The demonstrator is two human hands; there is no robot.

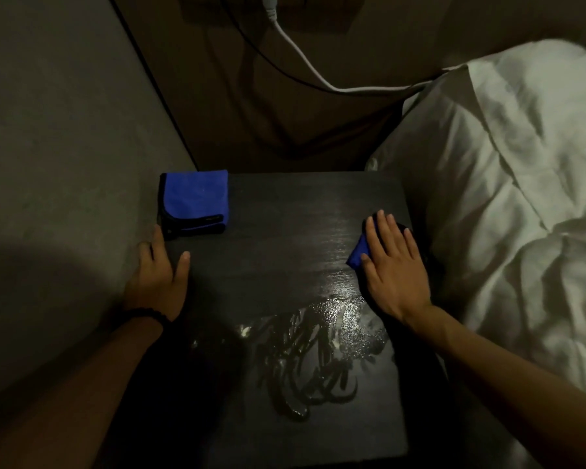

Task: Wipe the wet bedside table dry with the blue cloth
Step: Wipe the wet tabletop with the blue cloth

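The dark bedside table (pixel 278 231) fills the middle of the view. Streaks and beads of water (pixel 318 353) glisten on its near half. My right hand (pixel 394 265) lies flat on a blue cloth (pixel 358 253) near the table's right edge, pressing it down; only a blue corner shows beside my thumb. A second blue cloth with black trim (pixel 195 201) sits folded at the far left corner. My left hand (pixel 159 275) rests on the table's left edge just in front of that folded cloth, thumb on the top, holding nothing.
A bed with white bedding (pixel 508 184) presses against the table's right side. A grey wall (pixel 65 147) runs along the left. A white cable (pixel 305 59) and a black cable (pixel 251 45) hang down the brown wall behind.
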